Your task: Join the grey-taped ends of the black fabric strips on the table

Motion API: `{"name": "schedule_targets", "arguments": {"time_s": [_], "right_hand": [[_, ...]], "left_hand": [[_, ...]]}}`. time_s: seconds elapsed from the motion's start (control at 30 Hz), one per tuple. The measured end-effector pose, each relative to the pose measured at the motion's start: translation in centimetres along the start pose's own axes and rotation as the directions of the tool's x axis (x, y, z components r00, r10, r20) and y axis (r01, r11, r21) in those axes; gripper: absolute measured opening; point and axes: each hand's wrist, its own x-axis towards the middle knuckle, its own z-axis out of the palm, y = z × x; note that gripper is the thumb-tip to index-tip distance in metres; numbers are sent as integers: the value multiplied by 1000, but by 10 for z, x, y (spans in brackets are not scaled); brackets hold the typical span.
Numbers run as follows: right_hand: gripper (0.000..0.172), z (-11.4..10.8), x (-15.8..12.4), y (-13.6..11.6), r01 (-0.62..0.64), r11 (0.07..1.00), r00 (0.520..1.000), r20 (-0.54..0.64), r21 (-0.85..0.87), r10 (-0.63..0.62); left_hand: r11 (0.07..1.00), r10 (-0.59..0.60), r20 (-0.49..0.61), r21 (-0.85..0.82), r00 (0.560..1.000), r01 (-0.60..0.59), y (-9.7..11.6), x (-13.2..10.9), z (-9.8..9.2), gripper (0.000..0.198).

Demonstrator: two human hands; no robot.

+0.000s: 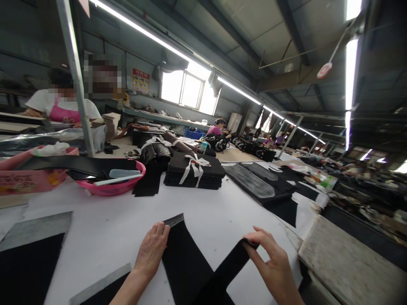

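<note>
A black fabric piece (187, 258) with a grey strip along its far end lies on the white-topped table in front of me. My left hand (152, 248) has its fingers bent together at the left edge of that piece, near the grey strip. Between thumb and fingers, my right hand (270, 262) pinches the raised end of a black fabric strip (230, 267). This strip slants down to the left and crosses the first piece; whether the two are joined I cannot tell.
Black pieces with grey edges (30, 262) lie at the left. Further back are a pink basket (111, 188) with tools, a tied black stack (193, 169) and dark panels (254, 180). A metal post (74, 72) rises at left; a co-worker (63, 106) sits behind it.
</note>
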Motion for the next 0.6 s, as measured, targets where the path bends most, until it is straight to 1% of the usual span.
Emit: {"name": "schedule_targets", "arguments": {"time_s": [0.07, 0.13, 0.2, 0.23, 0.27, 0.3, 0.33, 0.37, 0.4, 0.43, 0.47, 0.5, 0.53, 0.57, 0.6], "right_hand": [[8, 1, 9, -19, 110, 994, 993, 42, -5, -110], [11, 1, 16, -34, 158, 987, 982, 108, -1, -157], [12, 1, 21, -46, 167, 986, 970, 176, 10, -166], [12, 2, 22, -51, 159, 987, 966, 206, 16, -159], [13, 4, 23, -55, 143, 990, 962, 234, 22, -144], [13, 7, 23, -59, 121, 992, 958, 260, 25, -123], [13, 12, 22, -62, 97, 995, 953, 286, 26, -100], [14, 18, 21, -65, 76, 997, 947, 310, 27, -81], [14, 24, 21, -69, 65, 997, 940, 334, 32, -72], [15, 30, 20, -72, 65, 997, 931, 357, 43, -76], [16, 36, 19, -75, 76, 995, 922, 375, 60, -93], [16, 40, 19, -78, 87, 993, 915, 388, 80, -112], [16, 43, 19, -80, 92, 991, 913, 388, 100, -124], [16, 45, 20, -80, 78, 990, 923, 367, 113, -115], [18, 46, 20, -80, 35, 991, 941, 330, 127, -75]], "left_hand": [[1000, -8, -4, -9, 1000, 8, 1, -2, 0, 42], [996, -8, 5, -89, 1000, 8, 1, -5, 0, 39], [958, -35, 9, -285, 999, 36, 2, -10, -5, 32], [903, -50, 22, -427, 998, 55, 3, -14, -10, 28], [807, -51, 54, -586, 997, 73, 6, -18, -17, 28], [665, -17, 98, -742, 995, 85, 10, -23, -25, 34], [491, 53, 135, -866, 989, 92, 16, -29, -34, 44], [319, 142, 154, -942, 978, 102, 23, -35, -44, 54], [185, 225, 149, -977, 963, 108, 32, -42, -54, 64], [125, 274, 138, -986, 952, 107, 42, -49, -63, 71], [129, 289, 144, -985, 946, 111, 51, -57, -72, 71], [154, 275, 159, -981, 948, 120, 60, -63, -79, 61], [178, 233, 180, -974, 956, 140, 68, -70, -86, 48], [177, 176, 207, -968, 962, 176, 74, -76, -92, 41], [142, 112, 242, -964, 964, 226, 78, -81, -97, 40]]}}
